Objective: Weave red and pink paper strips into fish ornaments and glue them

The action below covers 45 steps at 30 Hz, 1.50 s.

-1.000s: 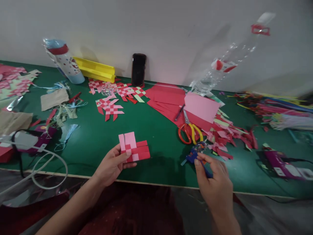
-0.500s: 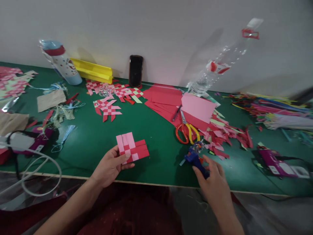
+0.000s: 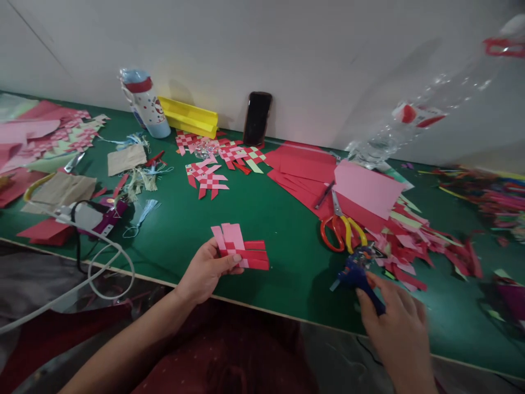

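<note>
Between the thumb and fingers of my left hand [image 3: 205, 272] is a woven piece of pink and red paper strips [image 3: 233, 246]. Pink strip ends point away from me and red ones to the right. My right hand [image 3: 396, 312] is closed round the handle of a blue glue gun [image 3: 361, 279], just above the table. A short clear stick pokes out of its left side, and its far end looks blurred and cluttered. Beyond it lie open scissors [image 3: 342, 232] with one orange and one yellow handle.
Along the wall stand a drink flask [image 3: 147, 106], a yellow holder [image 3: 188, 116], a phone [image 3: 257, 117] and a tilted plastic bottle [image 3: 418, 117]. Woven paper fish [image 3: 207, 178], red sheets [image 3: 301, 161], scraps [image 3: 410, 246] and tassels [image 3: 143, 216] lie about. A white cable [image 3: 110, 249] loops over the left front edge.
The view has swung left, so everything shifts right in it. The red strips on the woven paper now stand apart. Both hands keep hold of what they held.
</note>
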Tool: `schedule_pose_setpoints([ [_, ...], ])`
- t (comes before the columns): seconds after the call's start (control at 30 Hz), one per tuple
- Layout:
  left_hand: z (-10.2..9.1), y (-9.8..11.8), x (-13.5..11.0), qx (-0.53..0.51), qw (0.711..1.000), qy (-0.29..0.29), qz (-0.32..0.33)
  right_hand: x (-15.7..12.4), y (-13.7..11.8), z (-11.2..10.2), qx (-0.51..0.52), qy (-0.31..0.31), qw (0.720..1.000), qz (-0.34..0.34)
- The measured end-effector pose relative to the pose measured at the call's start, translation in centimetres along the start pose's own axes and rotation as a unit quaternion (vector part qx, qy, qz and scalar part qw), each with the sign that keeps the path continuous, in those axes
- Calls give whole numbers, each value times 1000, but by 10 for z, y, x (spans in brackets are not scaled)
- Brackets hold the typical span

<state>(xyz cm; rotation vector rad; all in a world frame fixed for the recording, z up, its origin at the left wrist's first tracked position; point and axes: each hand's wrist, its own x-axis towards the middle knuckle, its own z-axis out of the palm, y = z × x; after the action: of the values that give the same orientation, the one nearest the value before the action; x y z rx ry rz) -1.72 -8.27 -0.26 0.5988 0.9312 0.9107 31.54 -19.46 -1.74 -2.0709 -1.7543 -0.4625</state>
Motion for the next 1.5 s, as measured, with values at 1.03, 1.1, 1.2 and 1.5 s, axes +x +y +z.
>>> schedule_pose_setpoints([
  [1.03, -1, 9, -12, 173, 945, -124, 249, 44, -158, -9, 403, -7, 908, -115],
  [1.1, -3, 13, -13, 232, 914, -132, 305, 45, -157, -10, 406, 5, 905, -130],
  [1.2, -4, 17, -13, 294, 878, -133, 354, 45, -156, -11, 405, 14, 904, -134],
  [1.5, -5, 18, -14, 374, 833, -129, 386, 44, -155, -12, 403, 20, 905, -131],
])
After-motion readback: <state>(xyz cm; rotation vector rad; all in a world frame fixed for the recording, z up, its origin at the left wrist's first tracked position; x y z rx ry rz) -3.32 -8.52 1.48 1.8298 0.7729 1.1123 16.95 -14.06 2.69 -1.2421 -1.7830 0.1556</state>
